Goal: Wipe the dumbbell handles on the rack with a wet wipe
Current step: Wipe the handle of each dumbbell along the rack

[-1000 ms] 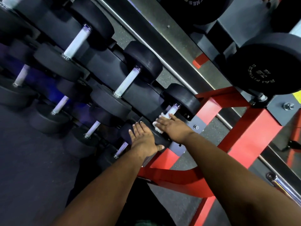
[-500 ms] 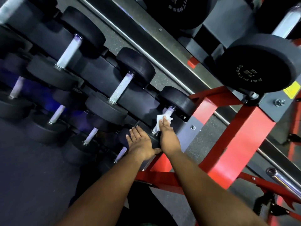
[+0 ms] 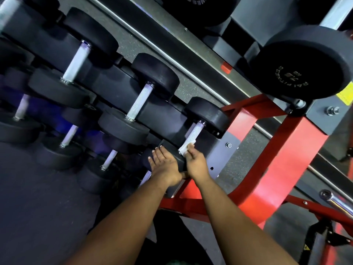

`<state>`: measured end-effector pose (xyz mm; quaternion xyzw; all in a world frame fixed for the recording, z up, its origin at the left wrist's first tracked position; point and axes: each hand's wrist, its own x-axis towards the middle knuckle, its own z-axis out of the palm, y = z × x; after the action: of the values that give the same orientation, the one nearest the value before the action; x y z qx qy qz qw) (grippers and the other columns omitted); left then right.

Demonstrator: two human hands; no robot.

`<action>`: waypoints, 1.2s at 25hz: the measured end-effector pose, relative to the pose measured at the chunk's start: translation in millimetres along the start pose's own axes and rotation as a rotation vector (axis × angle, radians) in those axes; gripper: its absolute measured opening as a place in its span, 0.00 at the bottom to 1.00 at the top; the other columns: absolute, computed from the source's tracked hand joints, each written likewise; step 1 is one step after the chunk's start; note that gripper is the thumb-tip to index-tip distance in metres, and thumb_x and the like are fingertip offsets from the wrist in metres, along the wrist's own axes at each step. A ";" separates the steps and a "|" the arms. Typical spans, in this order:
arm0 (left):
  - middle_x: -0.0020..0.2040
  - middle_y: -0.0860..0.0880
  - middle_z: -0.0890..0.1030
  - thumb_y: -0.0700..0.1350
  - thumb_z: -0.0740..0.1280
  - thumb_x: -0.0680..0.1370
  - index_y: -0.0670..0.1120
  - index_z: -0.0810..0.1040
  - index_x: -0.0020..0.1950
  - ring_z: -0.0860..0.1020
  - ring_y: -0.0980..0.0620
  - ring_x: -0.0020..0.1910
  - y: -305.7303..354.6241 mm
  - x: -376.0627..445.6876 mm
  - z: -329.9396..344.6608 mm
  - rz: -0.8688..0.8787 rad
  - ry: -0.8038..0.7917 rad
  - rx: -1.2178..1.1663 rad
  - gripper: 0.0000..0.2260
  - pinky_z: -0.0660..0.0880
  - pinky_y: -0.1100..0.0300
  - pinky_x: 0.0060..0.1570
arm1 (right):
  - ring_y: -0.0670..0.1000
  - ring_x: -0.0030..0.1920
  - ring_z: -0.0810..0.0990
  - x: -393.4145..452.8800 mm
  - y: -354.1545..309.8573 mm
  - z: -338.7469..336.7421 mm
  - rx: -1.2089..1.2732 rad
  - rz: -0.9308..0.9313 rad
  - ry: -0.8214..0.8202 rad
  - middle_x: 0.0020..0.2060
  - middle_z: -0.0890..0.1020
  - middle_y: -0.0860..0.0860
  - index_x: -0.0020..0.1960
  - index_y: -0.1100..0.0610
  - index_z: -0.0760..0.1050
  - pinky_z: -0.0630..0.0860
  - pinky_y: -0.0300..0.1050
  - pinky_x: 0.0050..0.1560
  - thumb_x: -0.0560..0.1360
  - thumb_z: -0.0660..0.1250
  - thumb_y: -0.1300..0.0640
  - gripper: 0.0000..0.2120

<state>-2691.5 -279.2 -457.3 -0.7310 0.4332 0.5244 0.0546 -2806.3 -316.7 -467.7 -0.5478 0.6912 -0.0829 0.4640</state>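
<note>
Knurled silver dumbbell handle [image 3: 193,134] runs up-right from the crumpled white wet wipe [image 3: 186,148] pinched by the right hand [image 3: 195,163]; left hand [image 3: 165,165] is rested flat, fingers straight.

Two hands in shot: left hand [image 3: 164,165], right hand [image 3: 194,163]. One wet wipe [image 3: 186,147], just the one. On the rack [image 3: 286,150], upper-row handles [image 3: 76,62]: three clear, with a fourth blurred in the top-left corner. Lower-row handles [image 3: 69,133]: three clear, and a fourth peeks out beside the left wrist. Up right, two big dumbbell heads [image 3: 305,64]. Two hex bolts [image 3: 228,144], one yellow sticker [image 3: 345,94].
</note>
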 end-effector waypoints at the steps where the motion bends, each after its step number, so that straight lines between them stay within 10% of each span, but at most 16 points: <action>1: 0.80 0.32 0.39 0.68 0.74 0.68 0.32 0.32 0.77 0.38 0.36 0.80 0.2 -0.8 0.2 0.003 0.004 -0.001 0.65 0.39 0.39 0.78 | 0.51 0.54 0.80 8.9 -8.2 -0.9 0.144 0.057 0.048 0.52 0.84 0.50 0.58 0.53 0.79 0.71 0.44 0.60 0.75 0.65 0.52 0.13; 6: 0.80 0.32 0.40 0.71 0.73 0.68 0.32 0.33 0.77 0.40 0.36 0.81 -0.8 -0.1 0.6 0.006 0.032 0.001 0.66 0.41 0.40 0.78 | 0.52 0.44 0.82 62.5 -25.2 -4.4 0.773 0.199 0.129 0.44 0.83 0.56 0.59 0.61 0.76 0.77 0.46 0.53 0.78 0.66 0.62 0.10; 9: 0.80 0.32 0.39 0.70 0.73 0.68 0.33 0.33 0.77 0.40 0.37 0.81 -0.9 -1.6 0.0 0.011 0.036 0.000 0.65 0.40 0.40 0.78 | 0.55 0.41 0.83 61.2 -23.0 -10.4 0.726 0.355 -0.110 0.38 0.83 0.55 0.56 0.58 0.79 0.78 0.49 0.50 0.79 0.67 0.59 0.07; 13: 0.80 0.32 0.40 0.70 0.73 0.68 0.33 0.33 0.77 0.39 0.36 0.81 -0.6 -1.1 0.6 0.012 0.047 -0.013 0.65 0.40 0.40 0.78 | 0.50 0.42 0.82 89.8 -34.7 -15.7 0.953 0.385 0.090 0.39 0.84 0.51 0.50 0.60 0.81 0.75 0.48 0.57 0.75 0.72 0.60 0.05; 18: 0.80 0.33 0.39 0.70 0.73 0.68 0.33 0.33 0.77 0.39 0.37 0.81 -0.6 -2.8 -0.6 0.019 0.031 -0.027 0.65 0.39 0.40 0.78 | 0.55 0.39 0.80 47.6 -14.6 0.3 0.543 0.402 -0.040 0.40 0.82 0.58 0.55 0.64 0.78 0.77 0.48 0.41 0.70 0.74 0.58 0.16; 23: 0.80 0.33 0.39 0.71 0.73 0.67 0.33 0.33 0.77 0.39 0.38 0.81 2.1 -1.9 -1.3 -0.014 0.034 -0.007 0.66 0.40 0.41 0.79 | 0.52 0.34 0.77 83.1 -50.7 -5.4 0.647 0.352 0.238 0.36 0.78 0.54 0.51 0.60 0.75 0.75 0.44 0.40 0.73 0.70 0.65 0.08; 30: 0.80 0.32 0.40 0.71 0.72 0.67 0.32 0.33 0.77 0.40 0.37 0.81 -1.6 -0.3 2.4 0.003 0.044 -0.007 0.66 0.41 0.40 0.79 | 0.48 0.34 0.77 67.8 -45.4 -6.7 0.786 0.312 0.209 0.35 0.77 0.51 0.47 0.56 0.73 0.75 0.44 0.39 0.73 0.72 0.66 0.10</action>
<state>-2692.1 -276.8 -458.8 -0.7417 0.4337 0.5099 0.0416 -2778.2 -393.5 -473.0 -0.2069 0.7249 -0.3236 0.5718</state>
